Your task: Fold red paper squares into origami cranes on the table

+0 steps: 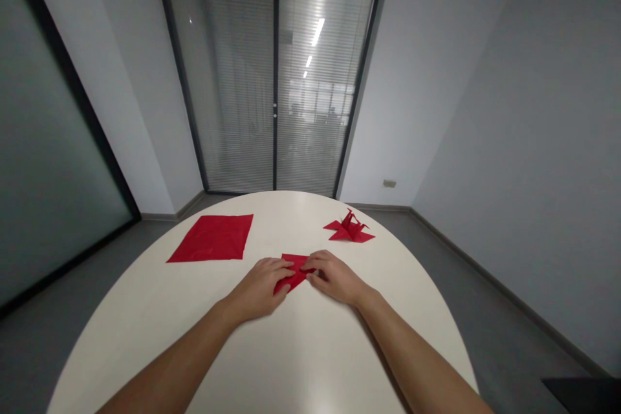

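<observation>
Our slightly spread left fingers [283, 264] and narrowly curled right fingers [314, 264] touch folded paper [297, 278], likely light, crease-prone, best edge-held.

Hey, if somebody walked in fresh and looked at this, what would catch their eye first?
Probably the red paper near the middle of the white table, with the left hand and right hand on it. Next, perhaps, the spiky folded red shape beyond the right hand, near the table's far right edge. The flat red sheet at the far left also stands out against the white.
</observation>
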The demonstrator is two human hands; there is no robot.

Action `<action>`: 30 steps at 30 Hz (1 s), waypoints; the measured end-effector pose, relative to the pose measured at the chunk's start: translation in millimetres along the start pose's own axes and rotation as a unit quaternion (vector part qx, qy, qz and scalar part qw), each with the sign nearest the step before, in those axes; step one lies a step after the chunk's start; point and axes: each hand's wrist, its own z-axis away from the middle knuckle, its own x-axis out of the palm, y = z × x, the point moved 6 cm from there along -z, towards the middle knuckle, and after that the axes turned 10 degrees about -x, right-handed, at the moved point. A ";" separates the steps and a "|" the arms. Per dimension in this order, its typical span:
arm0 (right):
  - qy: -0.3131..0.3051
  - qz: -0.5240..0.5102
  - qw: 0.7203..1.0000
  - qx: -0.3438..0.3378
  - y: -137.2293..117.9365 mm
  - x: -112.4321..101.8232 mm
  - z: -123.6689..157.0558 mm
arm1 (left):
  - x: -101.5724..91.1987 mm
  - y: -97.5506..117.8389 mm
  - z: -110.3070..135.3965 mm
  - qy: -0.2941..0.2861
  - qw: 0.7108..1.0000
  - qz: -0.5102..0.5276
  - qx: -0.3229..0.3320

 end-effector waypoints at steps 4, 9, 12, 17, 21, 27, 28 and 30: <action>0.000 0.001 1.000 0.004 0.3 1.5 -0.5 | -0.6 3.0 -0.2 0.002 1.000 -0.008 0.000; 0.016 0.004 1.000 -0.006 -1.4 -0.1 -2.9 | -0.7 4.4 -1.2 0.007 1.000 -0.004 0.013; 0.023 0.001 1.000 -0.017 -2.6 -1.3 -3.5 | -1.1 5.3 -1.7 0.010 1.000 -0.006 0.023; 0.023 -0.007 0.999 -0.026 -3.6 -1.1 -2.4 | -1.7 6.9 -2.6 0.013 0.999 -0.001 0.033; 0.008 -0.006 1.000 -0.017 -4.9 1.5 -1.4 | -2.1 6.3 -2.0 0.013 0.999 -0.004 0.035; -0.009 0.009 1.000 -0.013 -7.8 2.7 -3.2 | -2.1 4.0 -0.6 0.017 0.999 -0.012 0.027; -0.012 0.010 1.000 -0.014 -8.2 3.0 -3.5 | -1.7 4.3 -0.6 0.016 0.999 -0.019 0.026; -0.017 0.010 1.000 -0.014 -8.8 3.4 -3.6 | -1.1 4.4 -1.1 0.017 0.999 -0.034 0.019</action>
